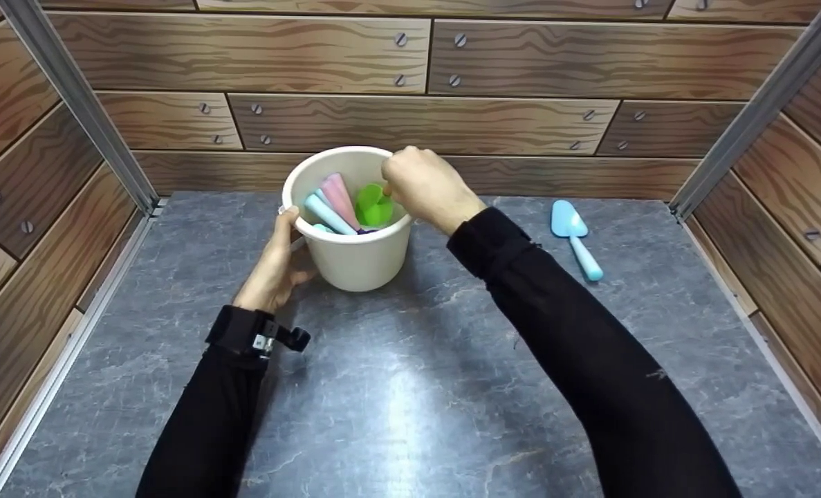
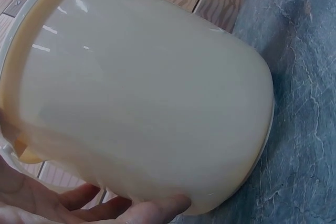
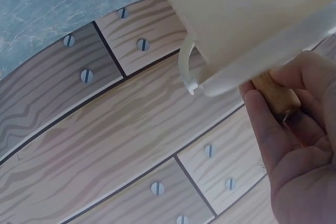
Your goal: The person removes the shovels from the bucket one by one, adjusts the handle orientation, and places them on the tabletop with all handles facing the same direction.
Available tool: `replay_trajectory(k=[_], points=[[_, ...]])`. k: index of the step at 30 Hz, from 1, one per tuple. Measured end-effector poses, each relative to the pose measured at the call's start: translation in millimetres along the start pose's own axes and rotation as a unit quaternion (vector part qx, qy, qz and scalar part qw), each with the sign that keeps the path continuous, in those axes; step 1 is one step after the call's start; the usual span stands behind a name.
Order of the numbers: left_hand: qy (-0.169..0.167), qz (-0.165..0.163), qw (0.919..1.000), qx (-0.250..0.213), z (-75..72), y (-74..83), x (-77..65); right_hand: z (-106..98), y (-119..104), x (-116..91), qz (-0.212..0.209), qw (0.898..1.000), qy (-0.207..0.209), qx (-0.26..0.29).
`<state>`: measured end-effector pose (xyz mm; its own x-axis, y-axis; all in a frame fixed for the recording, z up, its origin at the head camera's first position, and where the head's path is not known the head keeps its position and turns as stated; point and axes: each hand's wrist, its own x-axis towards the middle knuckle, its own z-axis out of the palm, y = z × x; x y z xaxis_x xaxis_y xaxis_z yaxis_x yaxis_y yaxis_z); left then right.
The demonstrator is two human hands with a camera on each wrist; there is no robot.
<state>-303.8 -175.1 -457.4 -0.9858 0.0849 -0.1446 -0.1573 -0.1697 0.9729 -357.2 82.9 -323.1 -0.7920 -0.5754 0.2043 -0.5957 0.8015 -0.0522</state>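
A cream plastic bucket point(image 1: 359, 259) stands upright near the back wall. My left hand point(image 1: 272, 266) holds it by its left side, with fingers point(image 2: 157, 208) against the outer wall and near the rim. Over the bucket's right rim, my right hand point(image 1: 427, 187) grips a short wooden handle point(image 3: 277, 95); its far end is hidden behind the bucket's rim. Just below that hand, a green piece point(image 1: 374, 205) shows inside the bucket; whether it joins the handle I cannot tell. Beside it in the bucket lie a pink tapered piece point(image 1: 339, 197) and a light blue one point(image 1: 330, 213).
A light blue toy trowel point(image 1: 576, 238) lies on the grey marbled surface point(image 1: 396, 387) to the right. Wood-patterned walls point(image 1: 410, 124) enclose the back and both sides, with metal posts point(image 1: 756, 104) at the corners.
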Motion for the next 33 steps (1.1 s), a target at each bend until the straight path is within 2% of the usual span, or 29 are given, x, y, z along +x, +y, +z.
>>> replay_trajectory(k=[12,18,25,33], points=[[0.001,0.0,1.0,-0.008,-1.7,-0.5,0.1,-15,7,-20,-0.049,0.997,0.061,0.015],[-0.004,0.005,1.0,0.002,-1.6,-0.8,0.8,-23,10,-30,-0.051,0.994,0.092,0.024],[-0.004,0.004,1.0,0.002,-0.8,-0.7,0.7,-32,15,-39,-0.049,0.991,0.114,0.058],[-0.006,0.002,1.0,0.0,-0.6,-0.6,0.8,-37,26,-53,-0.055,0.981,0.161,0.09]])
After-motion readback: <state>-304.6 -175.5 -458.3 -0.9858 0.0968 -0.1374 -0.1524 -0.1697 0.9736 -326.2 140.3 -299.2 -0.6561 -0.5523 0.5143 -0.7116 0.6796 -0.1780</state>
